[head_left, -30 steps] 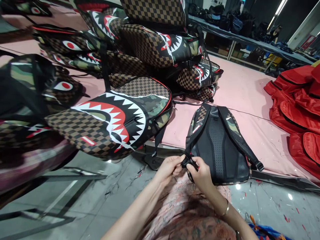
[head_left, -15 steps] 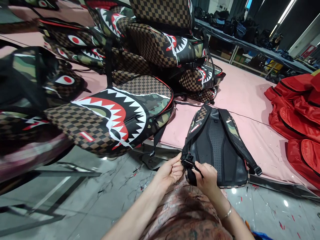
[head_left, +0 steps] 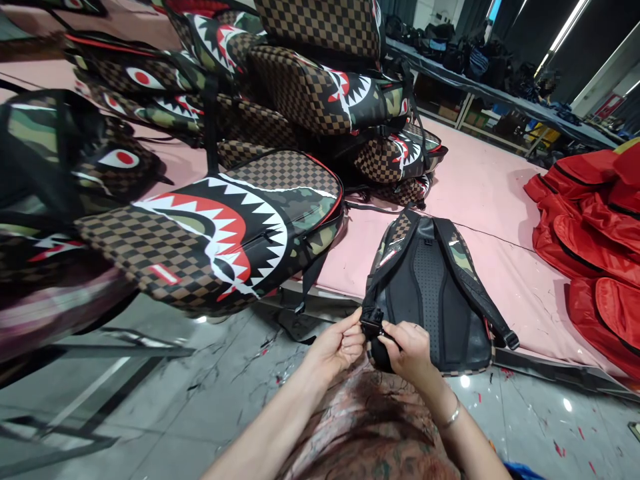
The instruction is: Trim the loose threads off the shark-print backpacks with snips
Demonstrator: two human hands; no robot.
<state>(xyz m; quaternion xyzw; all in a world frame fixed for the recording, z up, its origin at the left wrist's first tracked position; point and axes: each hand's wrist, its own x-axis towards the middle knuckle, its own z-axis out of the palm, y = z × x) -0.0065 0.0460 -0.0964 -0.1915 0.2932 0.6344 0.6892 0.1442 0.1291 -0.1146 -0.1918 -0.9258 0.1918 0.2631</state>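
Note:
A backpack (head_left: 435,293) lies face down at the near edge of a pink-covered table (head_left: 480,193), its black padded back and camouflage shoulder straps facing up. My left hand (head_left: 337,347) pinches the lower end of its left strap, at a black buckle (head_left: 373,327). My right hand (head_left: 407,350) is closed on the same buckle and strap from the right side. Both hands meet at the bag's lower left corner, which hangs slightly over the table edge.
A tall pile of checkered shark-mouth backpacks (head_left: 230,227) covers the table's left and back. Red bags (head_left: 595,233) lie at the right. Grey tiled floor (head_left: 165,400) with scraps lies below. Another long table (head_left: 500,100) with dark bags stands far behind.
My hands have stayed on the strap buckle, shifting slightly as they work it. The view moved a little; the backpack stays in place.

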